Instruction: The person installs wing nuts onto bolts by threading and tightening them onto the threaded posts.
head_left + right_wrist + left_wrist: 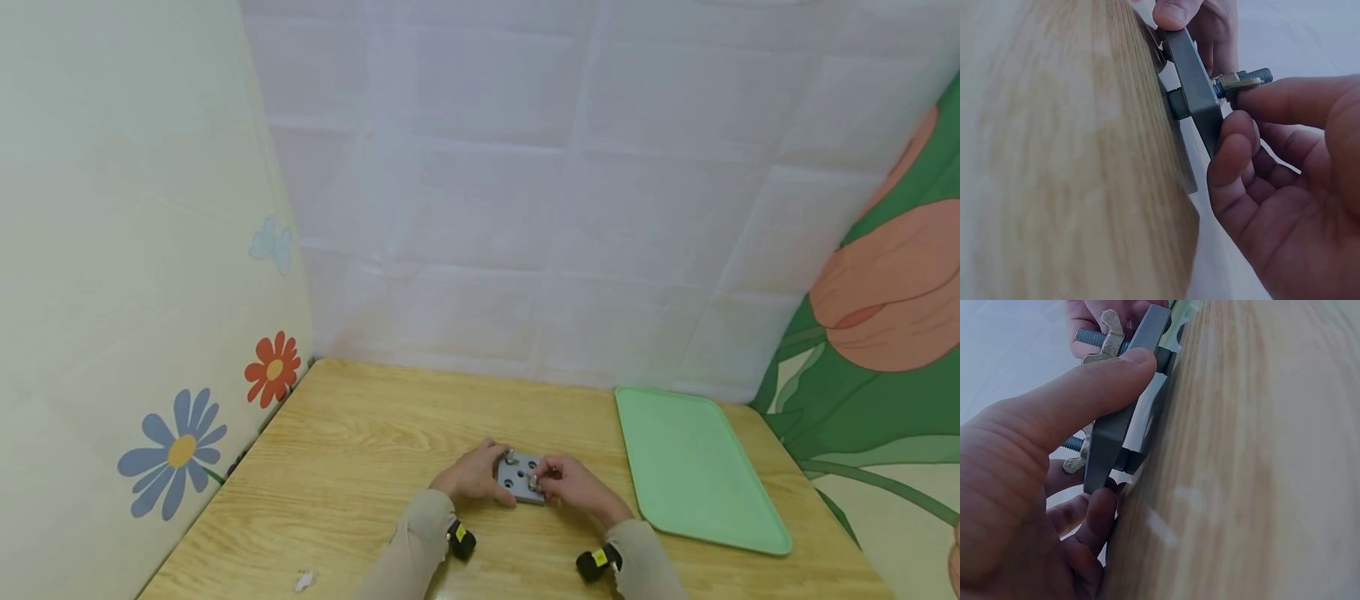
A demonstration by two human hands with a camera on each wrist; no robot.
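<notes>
A grey metal plate (521, 489) with several round holes is held close over the wooden table. My left hand (474, 477) grips its left side, with the thumb along the near edge in the left wrist view. Two bolts stand up through the plate, each with a wing nut; one wing nut (1075, 464) is beside my left fingers. Bolt heads (1127, 460) stick out below the plate. My right hand (577, 485) pinches the other wing nut (1232, 81) between thumb and forefinger. That bolt's threaded end (1264, 75) shows past the nut.
A light green tray (701, 467) lies on the table (390, 417) to the right of my hands. Near the front left is a small white scrap (303, 581). A pale sheet (480, 208) hangs behind the table, with printed flower cloths at both sides.
</notes>
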